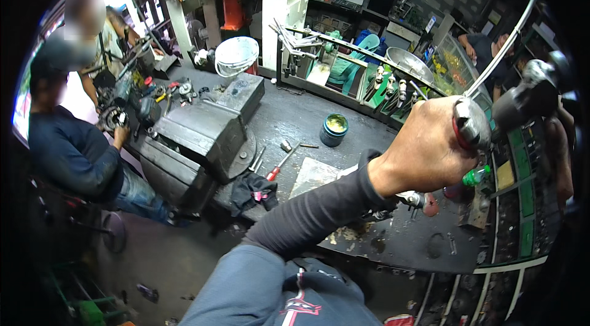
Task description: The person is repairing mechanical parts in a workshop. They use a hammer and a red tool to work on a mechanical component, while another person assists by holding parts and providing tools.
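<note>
Above the dark workbench (295, 117), the hand (424, 147) grips a shiny, rounded metal handle (472, 124).

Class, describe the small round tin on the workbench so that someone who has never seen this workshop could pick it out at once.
Start at the big grey bench vise on the dark workbench. Look to its right, past the red-handled screwdriver, toward the back of the bench. There stands the tin: short, round, dark blue, lid off, with yellowish paste inside, the only open container on that bare patch.
</note>
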Demonstrator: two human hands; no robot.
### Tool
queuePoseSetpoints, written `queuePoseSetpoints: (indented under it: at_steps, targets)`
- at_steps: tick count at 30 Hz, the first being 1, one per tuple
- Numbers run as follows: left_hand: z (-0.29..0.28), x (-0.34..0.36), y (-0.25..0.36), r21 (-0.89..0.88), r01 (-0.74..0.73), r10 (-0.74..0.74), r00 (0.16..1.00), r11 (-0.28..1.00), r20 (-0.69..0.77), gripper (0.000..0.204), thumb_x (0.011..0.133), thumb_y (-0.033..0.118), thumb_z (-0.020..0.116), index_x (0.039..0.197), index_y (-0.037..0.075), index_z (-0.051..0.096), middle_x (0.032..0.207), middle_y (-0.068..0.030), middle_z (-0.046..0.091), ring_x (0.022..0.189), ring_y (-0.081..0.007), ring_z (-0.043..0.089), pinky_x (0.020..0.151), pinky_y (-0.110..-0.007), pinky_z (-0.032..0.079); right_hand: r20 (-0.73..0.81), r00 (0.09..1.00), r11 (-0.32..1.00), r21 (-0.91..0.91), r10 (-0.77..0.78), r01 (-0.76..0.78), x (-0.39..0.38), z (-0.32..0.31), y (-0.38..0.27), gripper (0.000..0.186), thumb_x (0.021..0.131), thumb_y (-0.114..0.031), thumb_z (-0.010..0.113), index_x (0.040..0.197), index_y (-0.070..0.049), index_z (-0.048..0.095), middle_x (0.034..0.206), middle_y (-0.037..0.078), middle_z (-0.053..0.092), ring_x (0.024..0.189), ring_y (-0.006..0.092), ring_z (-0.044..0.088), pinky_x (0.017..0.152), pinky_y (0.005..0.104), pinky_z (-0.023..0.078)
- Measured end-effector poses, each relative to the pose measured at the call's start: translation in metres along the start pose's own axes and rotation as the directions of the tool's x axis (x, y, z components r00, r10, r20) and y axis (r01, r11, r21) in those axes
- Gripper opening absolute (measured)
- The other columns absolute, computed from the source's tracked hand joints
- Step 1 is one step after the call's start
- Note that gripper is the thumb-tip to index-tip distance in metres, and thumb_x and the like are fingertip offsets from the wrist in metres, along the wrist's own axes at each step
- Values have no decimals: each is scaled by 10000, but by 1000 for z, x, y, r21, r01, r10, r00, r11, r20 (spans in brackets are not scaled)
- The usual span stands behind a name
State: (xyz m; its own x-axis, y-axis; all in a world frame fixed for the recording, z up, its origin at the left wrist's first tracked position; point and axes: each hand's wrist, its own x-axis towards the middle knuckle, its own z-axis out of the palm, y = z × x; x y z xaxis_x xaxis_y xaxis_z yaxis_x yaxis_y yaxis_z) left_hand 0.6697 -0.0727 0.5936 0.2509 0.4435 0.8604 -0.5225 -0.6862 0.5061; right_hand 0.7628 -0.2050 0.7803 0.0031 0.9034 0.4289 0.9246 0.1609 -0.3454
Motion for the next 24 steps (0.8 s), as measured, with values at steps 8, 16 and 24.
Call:
queuePoseSetpoints:
  at_steps: [8,16,24]
  targets:
    - [5,-3,8,-2,63,-63,986,998,-157,184,770,91,814,874,9,686,830,-121,671,718,-242,654,710,-349,533,-96,935,921,229,342,-314,-65,5,109,327,1082,-369,567,1169,-59,628,788,-65,532,618,13,453,516,186,341]
    - [-24,23,14,-332,511,-222,750,793,623,236,750,150,897,806,41,696,717,15,672,617,-69,582,569,-263,479,39,788,786,62,615,-616,-201,207,285,364,941,-233,742,1127,77,694,1072,231,756,1009,316,724,946,443,532]
    - [-5,1,14,-205,272,-183,911,940,368,172,736,65,825,801,16,674,676,-27,673,528,-85,595,528,-273,492,-31,597,578,-215,802,-788,-275,332,377,382,840,-267,800,1099,4,727,1162,265,703,1082,426,675,935,469,531]
